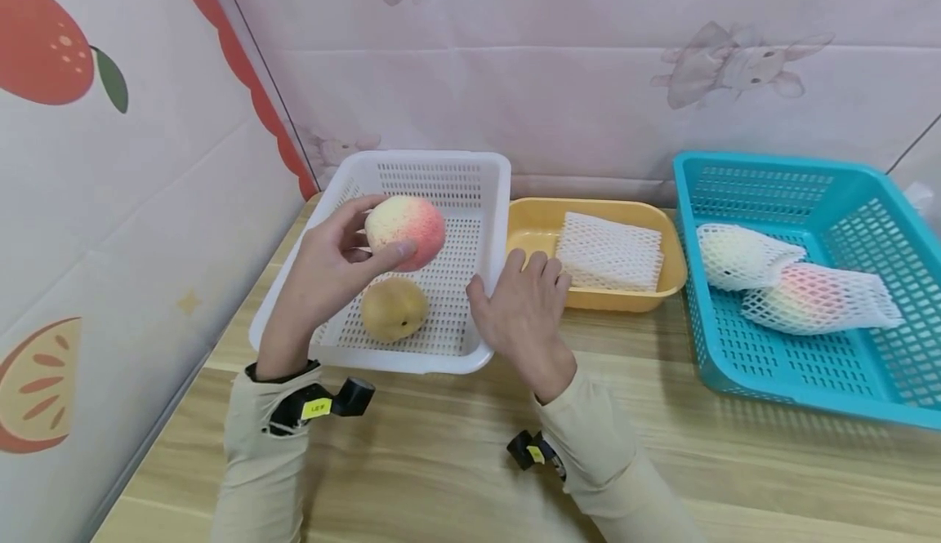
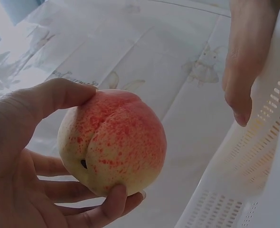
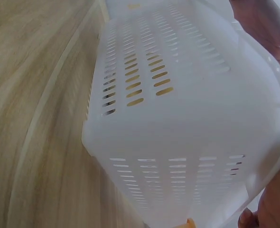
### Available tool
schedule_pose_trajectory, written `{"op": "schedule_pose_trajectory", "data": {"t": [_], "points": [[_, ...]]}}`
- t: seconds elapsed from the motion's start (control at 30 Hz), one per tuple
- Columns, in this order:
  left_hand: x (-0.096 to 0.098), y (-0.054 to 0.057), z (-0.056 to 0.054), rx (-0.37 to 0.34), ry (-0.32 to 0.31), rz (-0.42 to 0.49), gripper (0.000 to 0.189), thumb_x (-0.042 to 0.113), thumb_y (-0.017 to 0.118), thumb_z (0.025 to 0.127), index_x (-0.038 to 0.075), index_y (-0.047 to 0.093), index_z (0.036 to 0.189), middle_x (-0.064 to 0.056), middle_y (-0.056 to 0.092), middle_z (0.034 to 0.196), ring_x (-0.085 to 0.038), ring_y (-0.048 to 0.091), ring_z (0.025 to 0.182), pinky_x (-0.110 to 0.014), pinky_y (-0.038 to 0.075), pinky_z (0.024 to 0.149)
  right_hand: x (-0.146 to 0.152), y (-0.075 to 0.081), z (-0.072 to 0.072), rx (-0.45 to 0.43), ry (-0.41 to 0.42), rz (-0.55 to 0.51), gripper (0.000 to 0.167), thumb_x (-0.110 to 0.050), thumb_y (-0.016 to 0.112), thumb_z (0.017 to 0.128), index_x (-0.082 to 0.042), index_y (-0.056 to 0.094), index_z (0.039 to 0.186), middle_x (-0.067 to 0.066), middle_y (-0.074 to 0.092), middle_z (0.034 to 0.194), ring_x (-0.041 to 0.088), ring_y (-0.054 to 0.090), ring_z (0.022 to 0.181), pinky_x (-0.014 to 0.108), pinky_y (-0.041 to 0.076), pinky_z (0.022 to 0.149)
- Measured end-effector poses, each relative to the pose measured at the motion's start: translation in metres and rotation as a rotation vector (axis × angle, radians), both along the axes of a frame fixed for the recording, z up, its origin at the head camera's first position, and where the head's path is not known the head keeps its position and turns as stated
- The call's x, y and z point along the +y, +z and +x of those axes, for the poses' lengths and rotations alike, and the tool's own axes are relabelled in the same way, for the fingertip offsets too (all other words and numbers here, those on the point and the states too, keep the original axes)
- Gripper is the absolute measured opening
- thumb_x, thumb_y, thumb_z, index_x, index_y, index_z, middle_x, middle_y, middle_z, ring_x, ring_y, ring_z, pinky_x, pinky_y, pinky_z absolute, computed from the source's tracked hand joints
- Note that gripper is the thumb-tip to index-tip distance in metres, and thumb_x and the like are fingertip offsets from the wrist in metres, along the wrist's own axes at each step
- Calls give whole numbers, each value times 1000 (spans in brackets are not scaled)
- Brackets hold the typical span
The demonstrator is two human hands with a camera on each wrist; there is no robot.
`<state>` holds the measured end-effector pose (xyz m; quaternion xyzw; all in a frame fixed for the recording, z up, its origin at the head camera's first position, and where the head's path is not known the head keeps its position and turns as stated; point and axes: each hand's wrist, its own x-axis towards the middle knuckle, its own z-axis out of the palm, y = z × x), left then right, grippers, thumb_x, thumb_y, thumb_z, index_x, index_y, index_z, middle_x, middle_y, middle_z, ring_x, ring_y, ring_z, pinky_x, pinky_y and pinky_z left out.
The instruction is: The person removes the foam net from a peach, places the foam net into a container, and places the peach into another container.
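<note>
My left hand point(image 1: 327, 261) grips a red and cream peach point(image 1: 412, 231) above the white basket point(image 1: 488, 200). In the left wrist view, thumb and fingers wrap around the peach point(image 2: 116, 142) from the left. Below it, a yellowish round fruit point(image 1: 394, 309) lies in the basket. My right hand point(image 1: 524, 314) hovers near the basket's right rim, fingers extended toward the yellow tray point(image 1: 532, 241); nothing is held in it. White foam net sleeves point(image 1: 610, 251) lie in that tray. The right wrist view mostly shows the white basket's outer wall point(image 3: 187, 109).
On the right stands a teal basket point(image 1: 750, 392) with two net-wrapped fruits point(image 1: 816, 298) inside. The wooden table point(image 1: 426, 461) runs along the front, and a patterned wall covering point(image 1: 573, 110) rises behind the containers.
</note>
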<state>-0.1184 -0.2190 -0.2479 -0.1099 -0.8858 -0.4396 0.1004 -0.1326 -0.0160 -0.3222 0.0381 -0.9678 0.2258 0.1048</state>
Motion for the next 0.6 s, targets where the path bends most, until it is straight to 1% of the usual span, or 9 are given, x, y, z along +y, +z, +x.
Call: {"op": "schedule_pose_trajectory", "data": {"t": [0.1, 0.17, 0.33, 0.47, 0.6], "points": [[0, -1, -1, -13, -11, -18, 58, 29, 73, 86, 12, 51, 137, -10, 63, 118, -25, 62, 93, -37, 52, 78, 0, 0, 0, 3, 8, 10, 44, -45, 48, 90, -1, 46, 86, 16, 40, 81, 35, 37, 80, 43, 31, 74], [2, -2, -1, -20, -30, -31, 56, 28, 73, 86, 11, 52, 135, -11, 63, 118, -26, 62, 92, -39, 53, 79, 0, 0, 0, 1, 14, 10, 43, -44, 48, 90, -2, 45, 85, 15, 40, 81, 34, 36, 79, 42, 30, 74], [8, -8, -5, -36, -66, -80, 54, 27, 74, 85, 8, 53, 132, -12, 63, 118, -26, 64, 91, -39, 55, 77, 1, 0, 0, -4, 29, 11, 42, -43, 48, 92, -3, 45, 80, 14, 40, 79, 33, 35, 78, 41, 28, 75], [13, -13, -7, -71, -68, -127, 57, 29, 75, 84, 7, 52, 132, -13, 62, 119, -27, 65, 92, -41, 56, 77, 2, 0, 0, -11, 39, 24, 44, -44, 42, 96, -3, 47, 79, 14, 41, 79, 33, 36, 78, 42, 28, 76], [16, -17, -8, -104, -73, -164, 60, 31, 75, 84, 7, 51, 134, -14, 62, 120, -28, 65, 94, -42, 55, 78, 2, 1, 1, -19, 48, 31, 51, -47, 35, 100, -2, 49, 80, 15, 42, 80, 34, 37, 78, 43, 28, 76]]}}
